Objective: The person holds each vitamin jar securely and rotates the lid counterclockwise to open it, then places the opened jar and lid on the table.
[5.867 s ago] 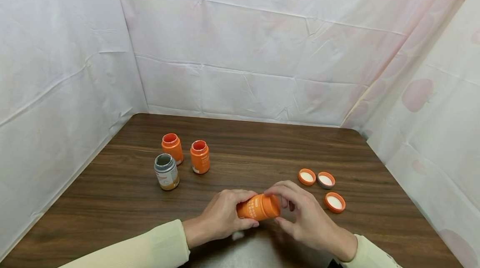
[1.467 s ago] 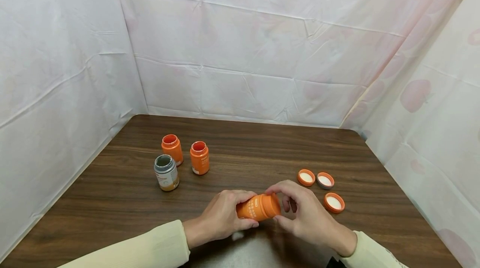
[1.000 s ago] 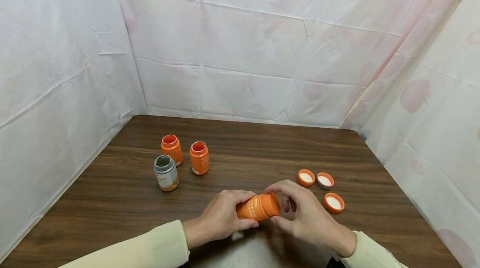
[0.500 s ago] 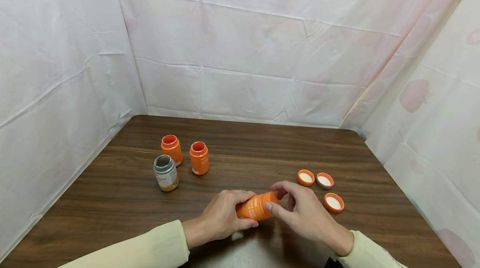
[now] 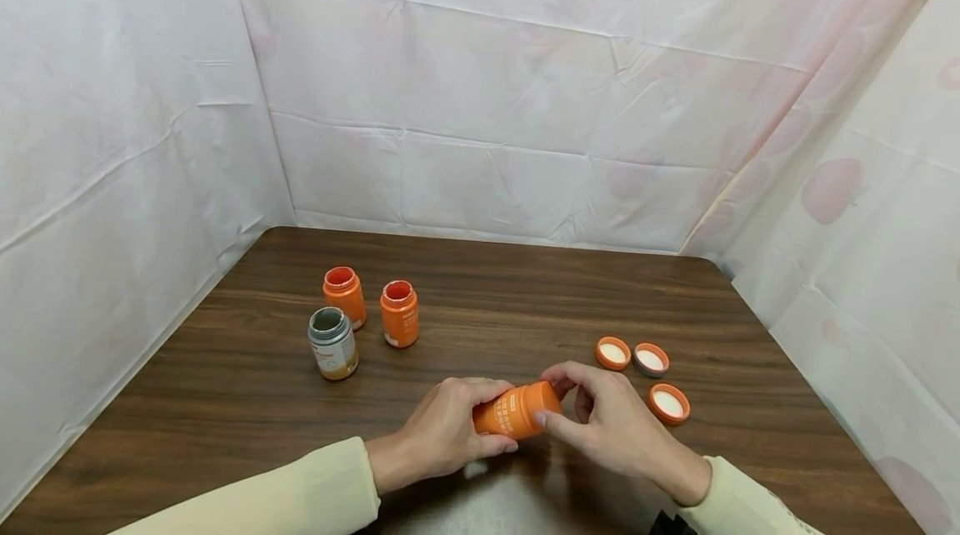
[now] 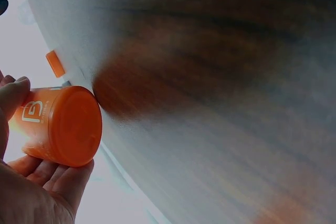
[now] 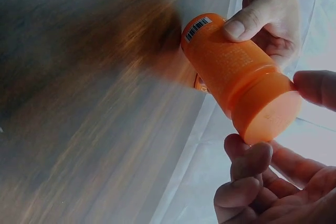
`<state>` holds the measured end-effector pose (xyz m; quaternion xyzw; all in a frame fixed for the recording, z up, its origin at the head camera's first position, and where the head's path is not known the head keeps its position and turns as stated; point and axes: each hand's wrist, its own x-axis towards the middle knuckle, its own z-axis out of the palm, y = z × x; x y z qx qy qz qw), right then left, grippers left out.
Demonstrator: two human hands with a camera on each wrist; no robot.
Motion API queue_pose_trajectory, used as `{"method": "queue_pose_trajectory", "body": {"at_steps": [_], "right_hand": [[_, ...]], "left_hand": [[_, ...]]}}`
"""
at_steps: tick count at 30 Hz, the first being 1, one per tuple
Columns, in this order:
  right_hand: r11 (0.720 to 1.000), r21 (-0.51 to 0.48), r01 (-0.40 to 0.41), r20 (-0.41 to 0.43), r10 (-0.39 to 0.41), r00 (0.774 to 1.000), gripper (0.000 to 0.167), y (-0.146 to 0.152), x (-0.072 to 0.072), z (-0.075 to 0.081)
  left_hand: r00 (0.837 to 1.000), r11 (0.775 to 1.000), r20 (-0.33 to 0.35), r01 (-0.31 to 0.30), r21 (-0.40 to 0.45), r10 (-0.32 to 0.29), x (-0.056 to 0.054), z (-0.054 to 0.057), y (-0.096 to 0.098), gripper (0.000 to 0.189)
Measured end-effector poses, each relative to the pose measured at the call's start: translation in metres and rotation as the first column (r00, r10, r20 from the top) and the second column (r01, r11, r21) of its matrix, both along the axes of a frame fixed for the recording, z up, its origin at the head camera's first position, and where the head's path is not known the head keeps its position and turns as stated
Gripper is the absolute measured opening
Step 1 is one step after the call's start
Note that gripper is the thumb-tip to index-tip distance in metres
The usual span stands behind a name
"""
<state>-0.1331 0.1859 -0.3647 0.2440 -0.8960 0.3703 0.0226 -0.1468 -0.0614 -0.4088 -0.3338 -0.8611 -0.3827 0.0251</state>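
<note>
In the head view my left hand (image 5: 441,433) grips an orange bottle (image 5: 504,416) by its body, near the table's front edge. The bottle lies tilted, its base toward my left palm. An orange screw cap (image 5: 542,400) sits on its right end. My right hand (image 5: 618,427) pinches that cap between thumb and fingers. In the right wrist view the cap (image 7: 270,111) is seated on the bottle's neck, with my thumb on one side and fingertips on the other. The left wrist view shows the bottle's round base (image 6: 77,126).
Two uncapped orange bottles (image 5: 401,318) (image 5: 345,302) and an uncapped grey bottle (image 5: 333,347) stand upright at the left. Three caps (image 5: 613,353) (image 5: 652,360) (image 5: 669,404) lie with white liners up on the right. White sheets (image 5: 480,102) surround the wooden table (image 5: 480,277).
My right thumb has moved from the cap's lower edge up onto its near side, and the fingers have shifted round its far side. The left hand keeps its hold on the bottle.
</note>
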Motion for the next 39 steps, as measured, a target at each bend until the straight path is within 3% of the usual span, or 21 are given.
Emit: {"method": "queue_pose_trajectory", "body": {"at_steps": [16,27,33,39], "right_hand": [[0.991,-0.065,-0.116,-0.130,0.106,0.986,0.059,0.0035,0.0014,-0.0005],[0.989,-0.059,-0.135,-0.127,0.126,0.984,0.064,0.0032,0.0024,0.0012],[0.996,-0.039,-0.084,-0.114,0.079,0.990,0.049,0.0026,0.0018,0.0028],[0.998,0.023,0.050,0.014,-0.050,0.999,0.035,0.0005,-0.0005,0.0093]], "left_hand": [[1.000,1.000,-0.011,-0.003,-0.006,0.003,0.0002,0.0012,0.0004,0.048],[1.000,1.000,0.007,-0.006,-0.018,0.006,0.0007,0.0012,0.0003,0.048],[1.000,1.000,0.014,-0.003,-0.017,0.003,0.0004,0.0014,0.0000,0.047],[1.000,1.000,0.013,0.001,-0.010,-0.001,0.0002,0.0015,-0.0001,0.047]]}}
